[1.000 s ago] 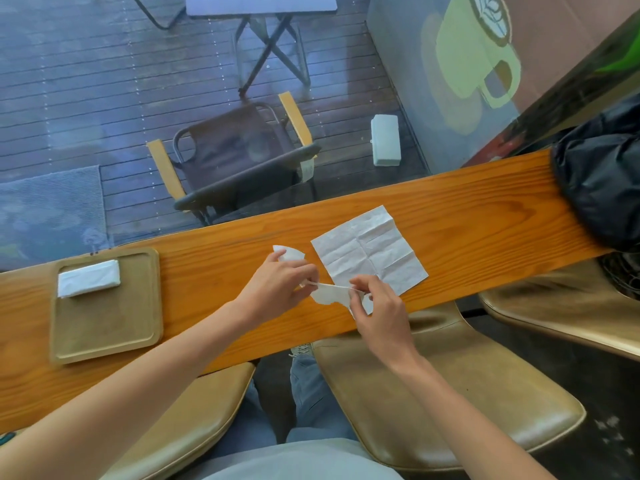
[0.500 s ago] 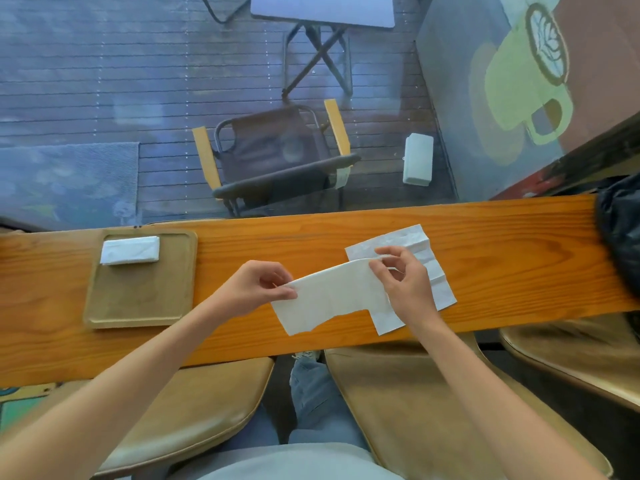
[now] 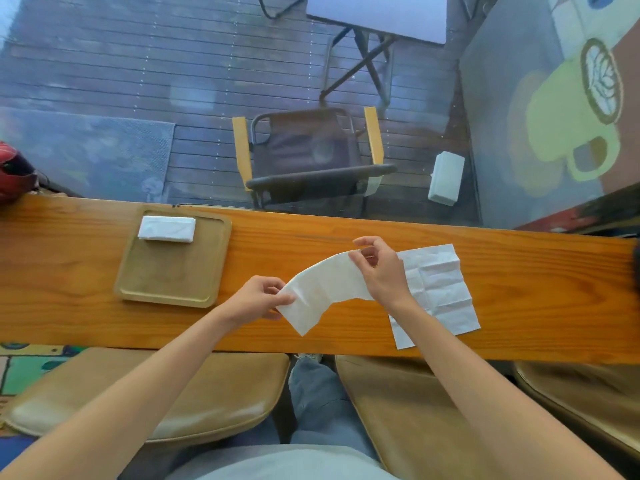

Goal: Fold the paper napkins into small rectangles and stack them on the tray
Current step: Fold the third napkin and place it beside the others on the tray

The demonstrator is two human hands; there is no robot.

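Observation:
A white paper napkin (image 3: 323,287) folded into a long strip arches above the wooden counter, held at both ends. My left hand (image 3: 258,297) pinches its near left end and my right hand (image 3: 379,268) pinches its far right end. A second napkin (image 3: 438,292) lies flat and unfolded on the counter, partly under my right wrist. At the left, a square wooden tray (image 3: 173,289) holds a small stack of folded napkins (image 3: 167,229) in its far left corner.
The narrow wooden counter (image 3: 536,268) runs left to right against a window. Tan cushioned stools (image 3: 207,393) stand under its near edge. A red and dark object (image 3: 14,174) sits at the far left end.
The napkin went from a small bunched piece between close hands to a long strip stretched between them. My hands moved apart. The camera view shifted, so the tray appears nearer the middle.

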